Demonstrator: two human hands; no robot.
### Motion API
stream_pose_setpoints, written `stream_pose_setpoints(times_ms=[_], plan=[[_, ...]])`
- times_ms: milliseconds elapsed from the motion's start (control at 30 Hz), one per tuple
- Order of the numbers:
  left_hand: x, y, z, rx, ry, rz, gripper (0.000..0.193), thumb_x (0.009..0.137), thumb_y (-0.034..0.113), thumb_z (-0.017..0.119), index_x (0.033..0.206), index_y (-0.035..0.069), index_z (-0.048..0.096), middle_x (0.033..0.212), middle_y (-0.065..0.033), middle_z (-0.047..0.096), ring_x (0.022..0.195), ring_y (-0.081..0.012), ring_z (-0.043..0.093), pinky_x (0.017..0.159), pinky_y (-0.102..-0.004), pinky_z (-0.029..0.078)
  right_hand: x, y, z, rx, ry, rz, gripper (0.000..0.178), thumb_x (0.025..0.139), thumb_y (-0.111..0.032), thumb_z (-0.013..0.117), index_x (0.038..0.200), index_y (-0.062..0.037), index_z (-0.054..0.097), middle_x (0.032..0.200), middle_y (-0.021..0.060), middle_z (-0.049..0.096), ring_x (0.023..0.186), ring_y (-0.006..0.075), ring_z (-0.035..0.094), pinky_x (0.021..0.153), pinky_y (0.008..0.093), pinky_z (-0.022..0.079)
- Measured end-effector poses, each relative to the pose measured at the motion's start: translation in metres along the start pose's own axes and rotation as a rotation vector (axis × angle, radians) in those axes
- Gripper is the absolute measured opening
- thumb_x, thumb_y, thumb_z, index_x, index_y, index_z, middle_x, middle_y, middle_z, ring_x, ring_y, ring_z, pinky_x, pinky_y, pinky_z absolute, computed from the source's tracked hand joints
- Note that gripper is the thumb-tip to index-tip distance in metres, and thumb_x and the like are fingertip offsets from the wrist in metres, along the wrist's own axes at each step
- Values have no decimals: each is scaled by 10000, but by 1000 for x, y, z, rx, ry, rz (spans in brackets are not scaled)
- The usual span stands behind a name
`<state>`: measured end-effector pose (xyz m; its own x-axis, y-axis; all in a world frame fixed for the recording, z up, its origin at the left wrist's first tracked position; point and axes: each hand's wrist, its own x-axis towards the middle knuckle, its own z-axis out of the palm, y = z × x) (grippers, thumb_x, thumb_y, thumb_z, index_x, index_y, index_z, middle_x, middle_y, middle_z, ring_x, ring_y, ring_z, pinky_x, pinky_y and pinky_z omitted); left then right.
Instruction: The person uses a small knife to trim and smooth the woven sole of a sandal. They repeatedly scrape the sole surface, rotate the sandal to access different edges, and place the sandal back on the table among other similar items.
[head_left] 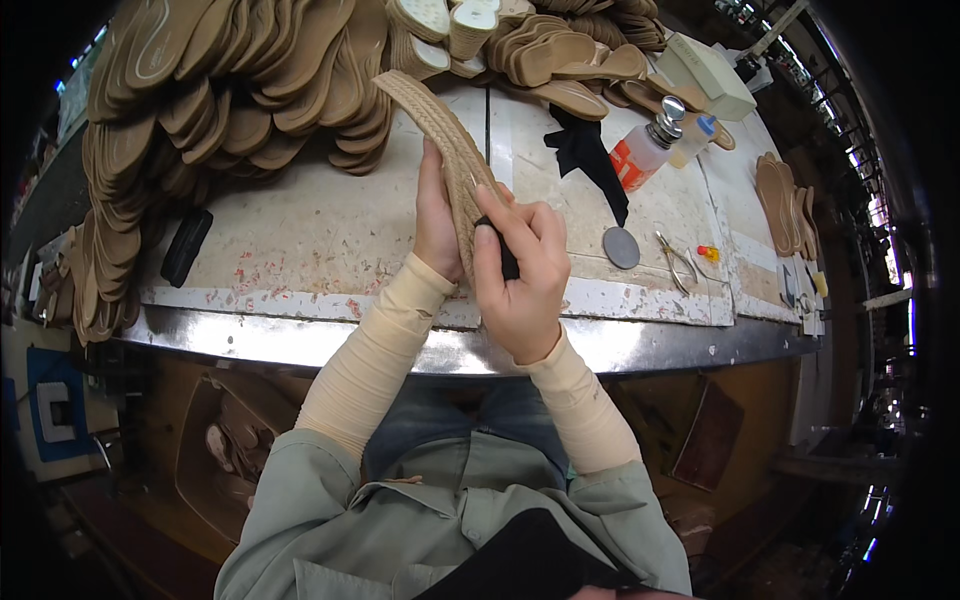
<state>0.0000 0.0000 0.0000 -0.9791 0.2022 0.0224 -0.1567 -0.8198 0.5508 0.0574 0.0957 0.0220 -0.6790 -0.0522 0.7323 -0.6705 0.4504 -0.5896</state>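
Observation:
My left hand (436, 225) grips a tan shoe sole (440, 125) with a braided, rope-like side, held tilted on edge above the table. My right hand (527, 265) is closed around a small black piece (506, 250), probably cloth, and presses it near the lower end of the sole. The fingertips of my right hand touch the braided side. The far face of the sole and most of my left fingers are hidden. Beyond my right hand lies a larger black cloth (590, 155), next to a pump bottle (645, 150) with a metal top.
Piles of tan soles (240, 80) cover the table's left and back. To the right lie a grey disc (621, 248), pliers (676, 262) and a small red-yellow item (708, 253). A black object (187, 248) rests at left. The metal table edge (300, 338) runs before me.

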Motion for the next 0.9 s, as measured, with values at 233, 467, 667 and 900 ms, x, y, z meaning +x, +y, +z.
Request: stream_pose_setpoints(times_ms=[233, 467, 667, 900], plan=[[1, 0, 4, -9, -46, 79, 595, 1004, 635, 274, 940, 121, 568, 802, -31, 604, 717, -119, 590, 653, -274, 513, 12, -1, 6, -49, 31, -29, 355, 800, -7, 650, 1154, 8, 681, 826, 100, 506, 786, 242, 459, 728, 349, 404], [-4, -1, 8, -4, -15, 66, 536, 1022, 602, 294, 958, 134, 548, 810, 9, 565, 720, -88, 548, 653, -257, 484, 11, 0, 9, -75, 39, -23, 365, 788, -2, 654, 1152, 6, 682, 827, 94, 499, 779, 243, 456, 719, 345, 401], [1, -8, -7, 142, -3, 179, 501, 1043, 547, 312, 946, 117, 550, 811, 11, 545, 733, -80, 535, 663, -245, 474, 9, 0, 11, -227, -1, -101, 403, 767, 8, 653, 1169, -2, 675, 833, 91, 483, 769, 244, 445, 721, 352, 393], [-3, -1, 10, 55, 35, 30, 677, 971, 691, 303, 942, 69, 570, 771, -72, 609, 673, -149, 604, 602, -274, 518, 1, 7, 11, -140, 33, -62, 395, 778, 8, 652, 1172, 0, 676, 833, 98, 480, 773, 249, 448, 768, 369, 422]])
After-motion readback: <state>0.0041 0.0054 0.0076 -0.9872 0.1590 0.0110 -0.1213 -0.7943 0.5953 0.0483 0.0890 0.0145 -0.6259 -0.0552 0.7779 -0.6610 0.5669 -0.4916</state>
